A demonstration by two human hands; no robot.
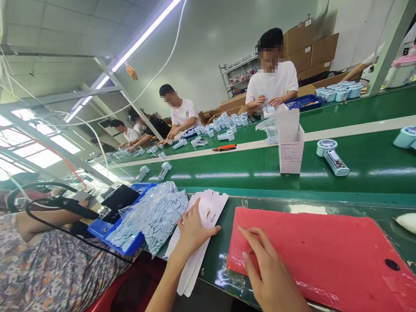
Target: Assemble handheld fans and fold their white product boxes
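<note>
My left hand (191,229) rests with its fingers spread on a stack of flat white cardboard blanks (208,208) lying at the near edge of the green bench. The fingers of my right hand (266,268) lie stretched out on the left part of a red mat (325,251), holding nothing. Left of the blanks, a blue tray (126,247) carries a clear bag of small pale blue parts (152,214).
A white upright box (290,143) and light blue handheld fans (331,156) stand on the green conveyor belt (227,169). An orange cutter (225,147) lies beyond. Several people sit along the far side. A person in a patterned garment (48,268) sits at my left.
</note>
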